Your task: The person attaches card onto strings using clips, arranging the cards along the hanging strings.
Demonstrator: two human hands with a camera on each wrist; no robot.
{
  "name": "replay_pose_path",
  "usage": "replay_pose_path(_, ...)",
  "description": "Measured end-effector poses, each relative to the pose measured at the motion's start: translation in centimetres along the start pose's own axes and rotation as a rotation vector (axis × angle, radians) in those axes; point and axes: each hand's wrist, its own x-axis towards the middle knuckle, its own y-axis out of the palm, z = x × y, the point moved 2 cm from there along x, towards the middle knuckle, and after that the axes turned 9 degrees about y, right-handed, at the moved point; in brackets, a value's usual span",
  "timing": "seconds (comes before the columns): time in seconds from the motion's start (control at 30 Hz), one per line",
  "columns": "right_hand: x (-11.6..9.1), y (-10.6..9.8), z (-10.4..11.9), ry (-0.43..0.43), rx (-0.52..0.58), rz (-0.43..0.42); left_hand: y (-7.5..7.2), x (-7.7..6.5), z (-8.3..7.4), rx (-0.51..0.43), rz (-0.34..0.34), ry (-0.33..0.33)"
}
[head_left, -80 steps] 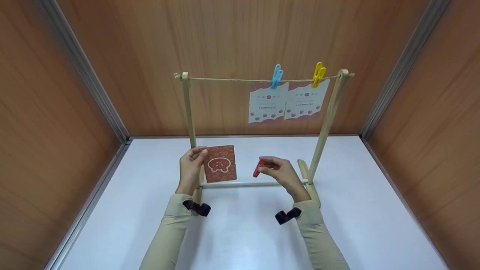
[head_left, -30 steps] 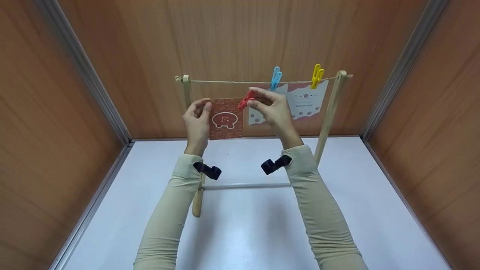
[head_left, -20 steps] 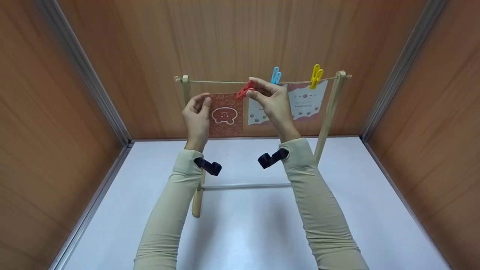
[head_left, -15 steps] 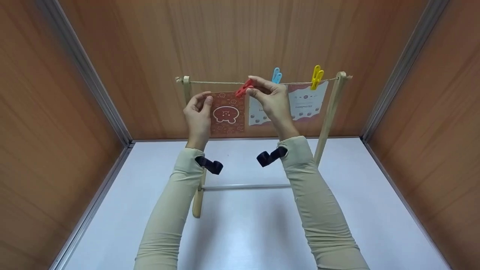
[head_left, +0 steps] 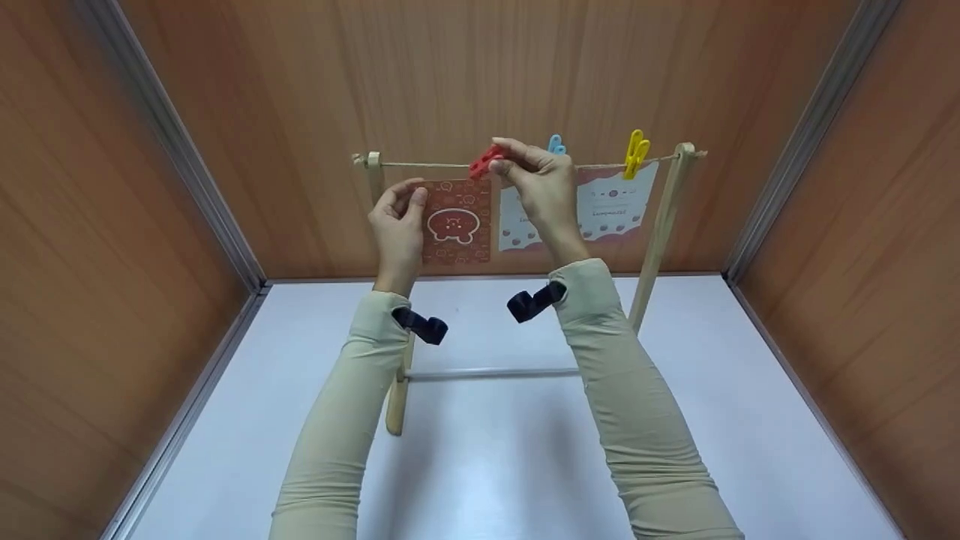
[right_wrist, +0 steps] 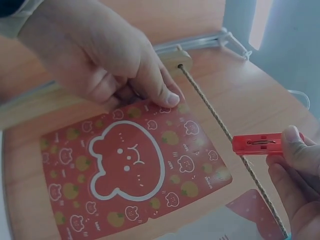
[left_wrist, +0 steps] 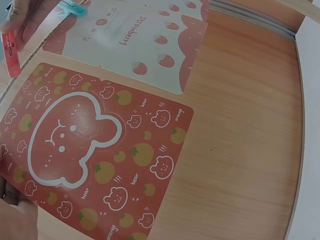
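My left hand (head_left: 397,232) pinches the upper left edge of a red card (right_wrist: 127,167) printed with a white-outlined bear and small oranges. The card hangs upright, its top edge just below the twine line (right_wrist: 205,102). With thumb and fingertips my right hand (head_left: 544,184) pinches a red clothespin (right_wrist: 257,144), which overlaps the twine in the right wrist view, above the card's right corner. Behind the right hand, two white strawberry cards (head_left: 611,202) hang from the line, under a blue clothespin (head_left: 556,145) and a yellow clothespin (head_left: 636,154).
A wooden frame carries the line between its left post (head_left: 375,176) and right post (head_left: 660,232). Low down, a pale crossbar (head_left: 487,373) joins the posts above the white table (head_left: 480,465). Wood-grain panels (head_left: 450,67) stand behind and at both sides.
Both hands have risen from low over the table to the line, bringing the red card and red clothespin. In the last half second both edged slightly higher, and the clothespin came up to the twine.
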Motion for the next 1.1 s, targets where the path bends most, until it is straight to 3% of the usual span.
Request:
replay_pose_path(0.63, 0.2, 0.4, 0.4, 0.0, -0.051, -0.057, 0.3, 0.2, -0.2, 0.012, 0.002, -0.009)
replay_pose_path(1.1, 0.4, 1.6, 0.1, 0.025, -0.066, 0.001, 0.5, 0.4, -0.4, 0.048, 0.024, 0.046)
